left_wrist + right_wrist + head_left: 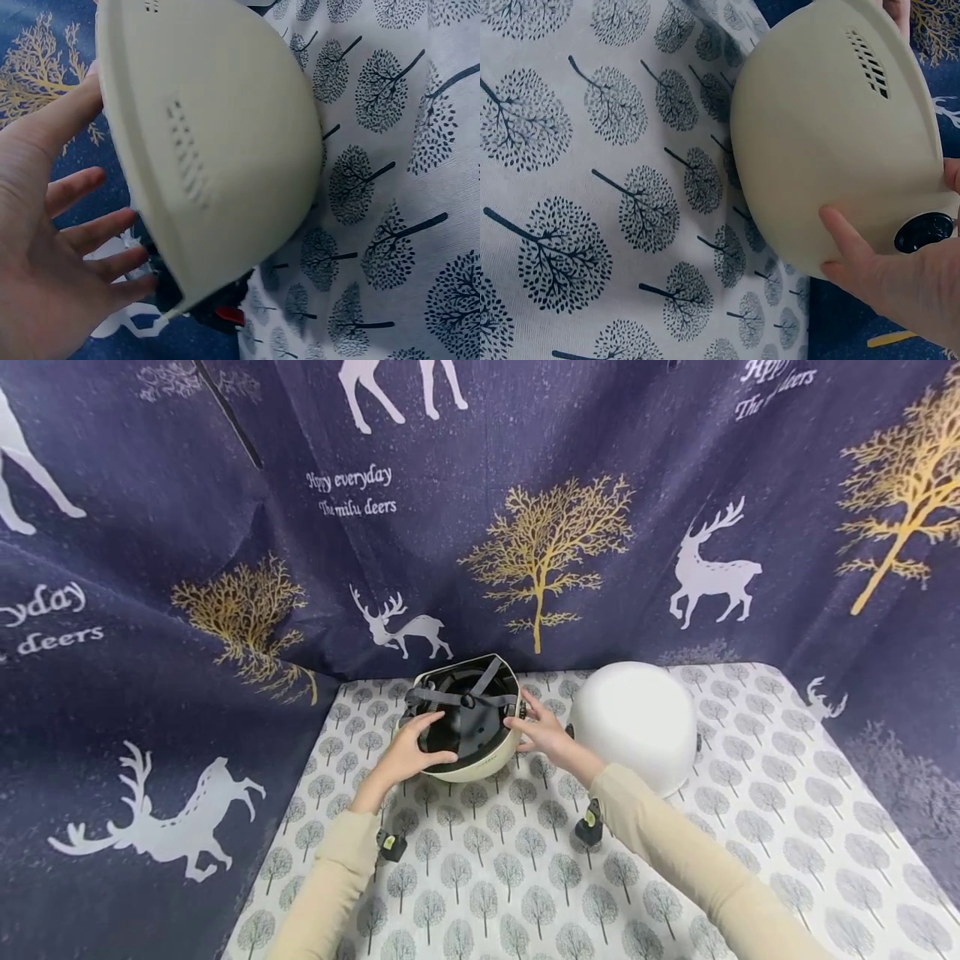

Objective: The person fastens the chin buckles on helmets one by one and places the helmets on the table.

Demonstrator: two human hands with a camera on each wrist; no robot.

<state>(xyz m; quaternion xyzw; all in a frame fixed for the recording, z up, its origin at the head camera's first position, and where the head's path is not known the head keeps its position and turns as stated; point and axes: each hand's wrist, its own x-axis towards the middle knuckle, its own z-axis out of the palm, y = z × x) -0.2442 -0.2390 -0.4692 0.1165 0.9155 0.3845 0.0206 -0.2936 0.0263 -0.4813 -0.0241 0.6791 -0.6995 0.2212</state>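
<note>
A cream helmet (pixel 480 767) lies upside down at the back of the table, its black lining (pixel 471 732) and grey chin straps (pixel 450 697) facing up. My left hand (pixel 405 755) is at the near left of the opening, thumb over the rim and fingers spread fairly straight. In the left wrist view, those fingers stand by the edge of the vented shell (pixel 232 135). My right hand (pixel 549 737) holds the right side, thumb at the rim and fingertips against the outer shell. Beside it the right wrist view shows a black round knob (pixel 922 232).
A smooth white dome (pixel 636 722) with small dark parts at its sides stands to the right, close to my right forearm. The table cloth (pixel 483 902) has a grey tree print. Behind the table hangs a dark blue curtain (pixel 420 552) with deer and trees.
</note>
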